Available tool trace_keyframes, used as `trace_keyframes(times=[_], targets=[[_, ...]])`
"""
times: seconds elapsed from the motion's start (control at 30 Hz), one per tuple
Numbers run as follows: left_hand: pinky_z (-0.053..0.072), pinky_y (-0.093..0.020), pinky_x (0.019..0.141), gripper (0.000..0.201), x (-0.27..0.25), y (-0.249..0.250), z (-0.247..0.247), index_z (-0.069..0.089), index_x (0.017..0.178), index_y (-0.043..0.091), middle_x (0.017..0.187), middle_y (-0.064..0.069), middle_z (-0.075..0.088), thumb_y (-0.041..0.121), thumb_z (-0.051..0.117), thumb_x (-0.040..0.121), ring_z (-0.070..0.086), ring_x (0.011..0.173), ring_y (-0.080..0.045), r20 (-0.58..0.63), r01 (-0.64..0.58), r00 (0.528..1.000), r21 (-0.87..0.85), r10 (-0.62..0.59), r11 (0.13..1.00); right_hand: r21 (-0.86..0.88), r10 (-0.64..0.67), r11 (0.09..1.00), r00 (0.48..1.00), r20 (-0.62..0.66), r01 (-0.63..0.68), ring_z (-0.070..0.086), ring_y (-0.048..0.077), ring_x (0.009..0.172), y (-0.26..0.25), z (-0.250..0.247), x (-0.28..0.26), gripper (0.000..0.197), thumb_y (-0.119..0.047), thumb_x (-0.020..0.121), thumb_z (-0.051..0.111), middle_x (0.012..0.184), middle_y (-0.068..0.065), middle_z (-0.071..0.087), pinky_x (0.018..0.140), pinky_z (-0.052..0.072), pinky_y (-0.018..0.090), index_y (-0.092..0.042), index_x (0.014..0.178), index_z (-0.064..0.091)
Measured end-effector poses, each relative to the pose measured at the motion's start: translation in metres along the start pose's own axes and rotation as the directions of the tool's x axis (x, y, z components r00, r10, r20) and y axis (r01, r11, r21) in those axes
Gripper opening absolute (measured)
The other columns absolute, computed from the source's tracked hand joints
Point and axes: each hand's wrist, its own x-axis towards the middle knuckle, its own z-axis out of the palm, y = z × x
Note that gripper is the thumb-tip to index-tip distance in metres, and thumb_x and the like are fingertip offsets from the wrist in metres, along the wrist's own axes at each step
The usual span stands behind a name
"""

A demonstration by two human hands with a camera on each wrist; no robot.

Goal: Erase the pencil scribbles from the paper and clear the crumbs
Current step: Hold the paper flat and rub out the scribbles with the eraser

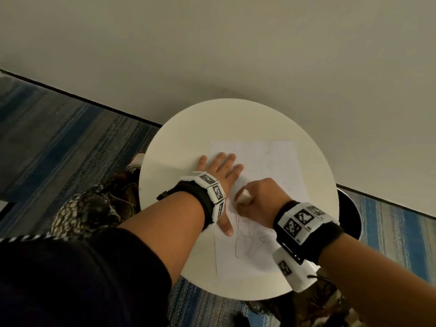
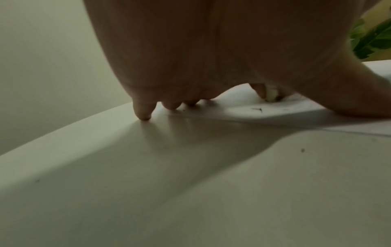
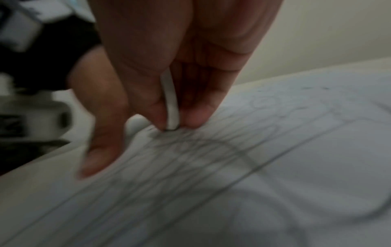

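Observation:
A white sheet of paper (image 1: pixel 259 161) lies on a round white table (image 1: pixel 179 128). Dark pencil scribbles (image 1: pixel 247 239) cover the sheet's near part; they also show blurred in the right wrist view as scribbles (image 3: pixel 211 158). My left hand (image 1: pixel 219 171) lies flat with spread fingers on the paper's left edge, thumb (image 1: pixel 226 228) pointing toward me. My right hand (image 1: pixel 259 197) pinches a white eraser (image 1: pixel 244 197) and presses its tip onto the paper above the scribbles. The eraser (image 3: pixel 171 102) sits between thumb and fingers. Small dark crumbs (image 1: pixel 269 153) dot the far part of the sheet.
The table stands against a pale wall (image 1: pixel 212 43) on blue striped carpet (image 1: pixel 59 128). A dark round bin (image 1: pixel 349 213) sits just right of the table. Patterned fabric (image 1: pixel 94 204) lies below the table's left edge. Green leaves (image 2: pixel 370 40) show in the left wrist view.

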Motion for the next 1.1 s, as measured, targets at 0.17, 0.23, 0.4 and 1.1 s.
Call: trace_keyframes(times=[0.17,0.23,0.4,1.1], targets=[[-0.008,-0.058,0.113,0.153,0.001,0.002,-0.001,-0.024,0.149,0.021,0.155,-0.005,-0.032,0.082,0.071,0.046,-0.028,0.143,-0.028,-0.006,0.009,1.000,-0.002,-0.009,1.000,0.235,0.288,0.943,0.933,-0.215,-0.237,0.069,0.028,0.090,0.025,-0.028,0.026,0.026,-0.028,0.084,0.060,0.095,0.011,0.073,0.084,0.058,0.037,-0.007,0.093,0.072],[-0.006,-0.058,0.114,0.153,0.002,0.002,-0.001,-0.025,0.148,0.021,0.155,-0.005,-0.033,0.083,0.070,0.047,-0.028,0.143,-0.029,-0.006,0.012,1.000,0.005,-0.012,1.000,0.145,0.212,0.971,0.961,-0.176,-0.188,0.068,0.029,0.090,0.010,-0.017,0.019,0.027,-0.025,0.087,0.056,0.094,0.012,0.072,0.084,0.058,0.037,-0.005,0.096,0.071],[-0.007,-0.058,0.114,0.153,0.002,0.002,0.000,-0.024,0.149,0.020,0.155,-0.005,-0.033,0.084,0.070,0.046,-0.027,0.143,-0.029,0.000,0.018,1.000,0.013,-0.018,1.000,0.193,0.195,0.966,0.975,-0.103,-0.173,0.069,0.023,0.089,0.020,-0.011,0.013,0.023,-0.028,0.084,0.062,0.093,0.008,0.074,0.084,0.058,0.035,-0.011,0.093,0.074],[-0.007,-0.053,0.116,0.156,0.014,0.021,-0.007,-0.023,0.149,0.017,0.156,-0.009,-0.029,0.080,0.074,0.045,-0.025,0.143,-0.034,-0.017,-0.007,1.000,-0.012,0.007,1.000,-0.089,0.048,0.995,0.999,-0.005,-0.048,0.065,0.023,0.090,0.021,-0.019,0.000,0.024,-0.028,0.087,0.057,0.095,0.007,0.071,0.084,0.053,0.032,-0.009,0.093,0.069]])
